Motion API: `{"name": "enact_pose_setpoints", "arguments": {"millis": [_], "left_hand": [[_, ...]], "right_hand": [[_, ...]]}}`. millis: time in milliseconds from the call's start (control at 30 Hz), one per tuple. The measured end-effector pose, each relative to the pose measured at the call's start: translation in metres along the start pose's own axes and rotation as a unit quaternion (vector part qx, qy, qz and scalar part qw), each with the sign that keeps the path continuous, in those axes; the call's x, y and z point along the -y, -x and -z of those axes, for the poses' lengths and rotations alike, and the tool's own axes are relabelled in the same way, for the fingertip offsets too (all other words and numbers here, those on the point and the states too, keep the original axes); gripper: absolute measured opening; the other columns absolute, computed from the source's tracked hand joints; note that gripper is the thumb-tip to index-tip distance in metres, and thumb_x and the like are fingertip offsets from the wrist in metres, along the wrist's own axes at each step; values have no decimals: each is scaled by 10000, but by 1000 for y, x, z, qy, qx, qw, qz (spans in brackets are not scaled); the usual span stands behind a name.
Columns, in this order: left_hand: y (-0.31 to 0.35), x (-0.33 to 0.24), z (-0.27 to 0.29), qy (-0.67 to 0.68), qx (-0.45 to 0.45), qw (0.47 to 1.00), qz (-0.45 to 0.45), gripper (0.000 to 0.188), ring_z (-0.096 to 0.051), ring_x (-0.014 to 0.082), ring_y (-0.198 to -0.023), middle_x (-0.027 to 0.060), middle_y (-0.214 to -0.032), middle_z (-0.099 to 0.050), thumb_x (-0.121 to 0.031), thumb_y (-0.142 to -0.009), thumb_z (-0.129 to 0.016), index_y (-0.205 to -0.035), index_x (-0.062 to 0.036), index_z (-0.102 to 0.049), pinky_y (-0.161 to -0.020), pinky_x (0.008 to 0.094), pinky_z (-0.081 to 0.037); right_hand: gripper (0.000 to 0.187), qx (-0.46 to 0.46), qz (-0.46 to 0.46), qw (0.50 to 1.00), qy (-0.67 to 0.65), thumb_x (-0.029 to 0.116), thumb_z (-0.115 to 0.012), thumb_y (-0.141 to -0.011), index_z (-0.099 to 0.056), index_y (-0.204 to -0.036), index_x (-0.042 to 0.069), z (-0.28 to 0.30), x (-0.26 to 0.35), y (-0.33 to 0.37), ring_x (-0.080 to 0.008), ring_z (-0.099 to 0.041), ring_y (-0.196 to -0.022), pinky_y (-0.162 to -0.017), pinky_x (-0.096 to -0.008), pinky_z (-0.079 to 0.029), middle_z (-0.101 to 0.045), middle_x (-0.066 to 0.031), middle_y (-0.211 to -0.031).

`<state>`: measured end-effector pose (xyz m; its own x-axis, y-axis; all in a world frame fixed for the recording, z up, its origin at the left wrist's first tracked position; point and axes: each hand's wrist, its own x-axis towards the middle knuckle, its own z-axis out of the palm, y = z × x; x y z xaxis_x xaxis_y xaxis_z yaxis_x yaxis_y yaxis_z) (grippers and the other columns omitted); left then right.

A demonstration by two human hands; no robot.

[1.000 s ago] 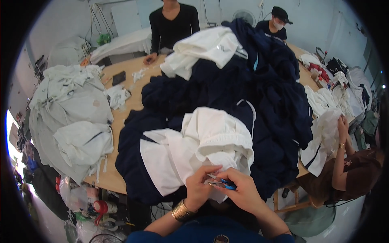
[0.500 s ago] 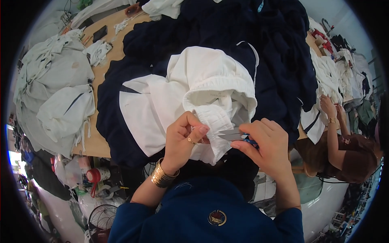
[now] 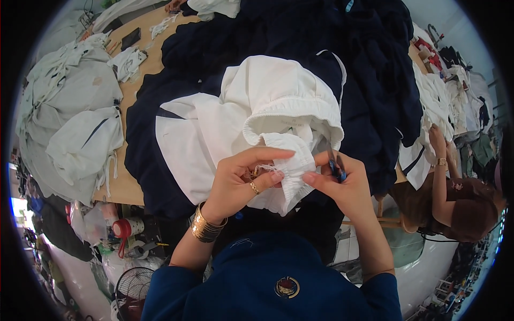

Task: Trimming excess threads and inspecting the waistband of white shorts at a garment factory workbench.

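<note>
A white garment point(image 3: 278, 80) with a gathered elastic waistband lies in front of me, its opening toward me. My left hand point(image 3: 233, 184) is closed on the near part of the waistband point(image 3: 293, 147), thumb below and forefinger stretched along the cloth. Loose white threads point(image 3: 262, 169) show by its fingers. My right hand point(image 3: 348, 187) keeps a pair of small scissors with blue handles point(image 3: 337, 169) in its palm, the dark blades pointing away from me. Its thumb and forefinger also touch the right side of the waistband.
Beneath the garment spreads a heap of navy cloth point(image 3: 209, 53) over a wooden table point(image 3: 134, 101). Pale garments point(image 3: 75, 91) are piled at the left, and more white ones point(image 3: 433, 101) at the right. Another person's arm point(image 3: 440, 155) reaches in there. A fan point(image 3: 134, 286) stands at lower left.
The scissors have swung from pointing left across the waistband to pointing away, tucked in my right hand. That hand's fingers have come onto the waistband; my left forefinger has stretched out along it.
</note>
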<state>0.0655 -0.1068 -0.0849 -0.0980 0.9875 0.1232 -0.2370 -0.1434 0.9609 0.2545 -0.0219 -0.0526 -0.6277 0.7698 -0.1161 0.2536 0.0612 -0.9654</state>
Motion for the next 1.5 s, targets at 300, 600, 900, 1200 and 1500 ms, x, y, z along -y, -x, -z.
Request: {"name": "enact_pose_setpoints", "arguments": {"millis": [300, 600, 900, 1200, 1500], "left_hand": [[-13, 3, 19, -261, 42, 939, -219, 163, -603, 113, -706, 52, -808, -625, 6, -793, -666, -948, -41, -686, -603, 203, -480], [-13, 11, 14, -129, -4, 988, -79, 91, -567, 99, -807, 90, -1075, -488, -58, -812, -668, -874, -7, -626, -617, 212, -521], [-17, -1, 16, -143, 94, 984, -47, 187, -591, 174, -986, 139, -1183, -583, -83, -733, -732, -906, -46, -671, -760, 261, -512], [-19, 8, 20, -207, 73, 967, -132, 119, -608, 138, -835, 122, -1056, -645, -113, -725, -735, -774, -42, -654, -686, 222, -481], [-25, 8, 16, -153, 53, 984, -76, 166, -493, 45, -654, 92, -1003, -653, -141, -802, -688, -735, -51, -565, -565, 172, -399]], "right_hand": [[183, 40, -102, 956, -274, 172, -685, -808, -633, -894, 20, -2, -1, -4, 8, -329, -515, -458, -185, -198, -470, 80, -639], [213, 1, -20, 1000, 22, 189, -695, -818, -627, -909, 10, 3, 4, -2, -20, -389, -614, -556, -185, -321, -478, 67, -653], [204, 42, -87, 982, -164, 176, -684, -825, -638, -933, 9, 6, -1, -5, -9, -415, -601, -520, -183, -307, -524, 56, -680], [200, 56, -105, 975, -185, 172, -672, -834, -637, -943, 8, 4, -6, -5, -14, -442, -644, -561, -186, -336, -552, 45, -734], [259, 23, -34, 999, 33, 219, -681, -827, -602, -934, -3, 3, -1, -4, -58, -474, -685, -640, -197, -389, -562, -6, -744]]}}
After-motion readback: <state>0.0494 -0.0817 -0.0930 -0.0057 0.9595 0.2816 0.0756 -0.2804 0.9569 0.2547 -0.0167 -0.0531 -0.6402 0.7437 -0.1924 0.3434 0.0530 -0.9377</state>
